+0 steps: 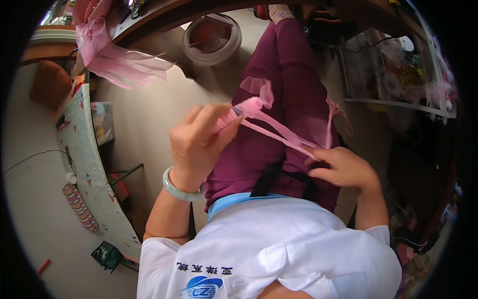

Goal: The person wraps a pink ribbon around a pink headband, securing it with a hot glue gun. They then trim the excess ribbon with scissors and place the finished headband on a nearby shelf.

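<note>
My left hand (199, 140) is raised over the lap and closed on a pink wrapped band (225, 121), gripped between thumb and fingers. Sheer pink ribbon (266, 89) puffs out past its upper end, and a small dark patch shows near the thumb. From there a strip of sheer pink ribbon and a fuzzy pink cord (272, 136) run down to the right. My right hand (338, 168) pinches their lower ends over the right thigh. A thin pink strand (330, 125) rises from beside the right fingers and ends in loose loops. The fingertips are partly blurred.
More sheer pink ribbon (112, 61) hangs over the table edge at upper left. A round bin (213, 39) stands on the floor ahead. A patterned cloth-covered surface (89, 172) lies left, near a clear plastic box (102, 123). A white-framed rack (396, 101) holds craft materials at right.
</note>
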Tool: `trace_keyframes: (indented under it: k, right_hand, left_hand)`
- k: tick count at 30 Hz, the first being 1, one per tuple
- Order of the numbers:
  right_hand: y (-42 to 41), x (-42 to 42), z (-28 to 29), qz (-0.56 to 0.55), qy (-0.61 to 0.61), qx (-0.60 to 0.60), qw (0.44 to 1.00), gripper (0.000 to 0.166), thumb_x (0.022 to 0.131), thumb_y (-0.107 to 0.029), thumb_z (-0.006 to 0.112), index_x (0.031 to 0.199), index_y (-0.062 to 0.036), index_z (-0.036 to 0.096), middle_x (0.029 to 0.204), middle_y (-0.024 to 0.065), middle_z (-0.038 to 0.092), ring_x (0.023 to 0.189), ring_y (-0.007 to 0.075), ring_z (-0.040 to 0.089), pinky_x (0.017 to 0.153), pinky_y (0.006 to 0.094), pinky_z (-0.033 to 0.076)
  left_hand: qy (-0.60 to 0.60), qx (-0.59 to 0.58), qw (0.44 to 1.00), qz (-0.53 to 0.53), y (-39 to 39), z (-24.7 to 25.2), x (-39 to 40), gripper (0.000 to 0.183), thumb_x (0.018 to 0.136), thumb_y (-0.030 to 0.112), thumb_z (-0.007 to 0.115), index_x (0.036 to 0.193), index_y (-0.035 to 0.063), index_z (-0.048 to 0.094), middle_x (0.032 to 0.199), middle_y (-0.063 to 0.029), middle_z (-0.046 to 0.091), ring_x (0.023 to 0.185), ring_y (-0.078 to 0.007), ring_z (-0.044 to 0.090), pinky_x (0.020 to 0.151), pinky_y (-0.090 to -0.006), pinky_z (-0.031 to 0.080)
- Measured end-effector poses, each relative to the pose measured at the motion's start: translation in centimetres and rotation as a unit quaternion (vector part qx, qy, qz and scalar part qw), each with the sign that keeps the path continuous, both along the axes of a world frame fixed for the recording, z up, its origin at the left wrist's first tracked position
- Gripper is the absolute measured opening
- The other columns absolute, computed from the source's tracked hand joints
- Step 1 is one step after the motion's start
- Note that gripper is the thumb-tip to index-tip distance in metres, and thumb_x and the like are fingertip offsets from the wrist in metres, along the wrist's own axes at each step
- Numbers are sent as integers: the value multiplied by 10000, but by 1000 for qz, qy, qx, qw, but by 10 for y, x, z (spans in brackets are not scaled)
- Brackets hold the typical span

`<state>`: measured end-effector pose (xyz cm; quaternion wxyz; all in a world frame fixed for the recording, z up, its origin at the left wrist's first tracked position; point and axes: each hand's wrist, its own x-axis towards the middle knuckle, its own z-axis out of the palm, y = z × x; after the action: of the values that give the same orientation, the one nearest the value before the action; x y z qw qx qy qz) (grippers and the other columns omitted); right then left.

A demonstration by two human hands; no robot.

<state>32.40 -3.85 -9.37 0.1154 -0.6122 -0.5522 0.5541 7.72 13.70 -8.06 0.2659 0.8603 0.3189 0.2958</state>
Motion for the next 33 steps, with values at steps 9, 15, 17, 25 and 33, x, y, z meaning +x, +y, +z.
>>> trace_keyframes:
  k: [9,15,17,25,33]
  right_hand:
    - [11,19,9,-235,-102,170,952,246,837,-139,656,1045,-6,653,782,76,645,603,154,591,549,241,442]
    - [95,-68,24,-96,-124,478,864,326,645,-118,759,940,-52,635,1187,120,556,1027,317,541,931,419,374]
    - [106,-71,15,-64,-183,524,830,183,689,-75,706,850,-41,627,1113,129,601,1012,300,562,904,415,405]
    - [118,63,37,-251,712,159,636,389,901,-282,503,1094,48,575,1121,281,585,1146,394,531,1057,485,363]
    - [111,32,35,-214,249,404,854,331,900,-71,460,1183,63,566,1098,201,634,1050,274,612,936,364,461]
  left_hand:
    - [-17,-17,999,47,0,4,-6,182,718,67,766,850,55,641,709,-71,599,596,-197,569,536,-281,462]
    - [-1,-68,997,21,-8,19,-3,171,717,81,764,844,78,649,675,-59,577,540,-181,546,487,-272,437]
    - [11,-29,999,15,-8,19,-5,173,718,93,765,849,81,652,673,-63,574,535,-192,543,486,-275,435]
    - [53,-67,996,15,-2,-1,-27,179,706,122,774,804,75,632,668,-65,567,526,-214,533,485,-299,433]
    - [53,6,993,-108,2,9,-23,274,624,2,788,868,30,666,628,-51,528,524,-182,517,483,-264,404]
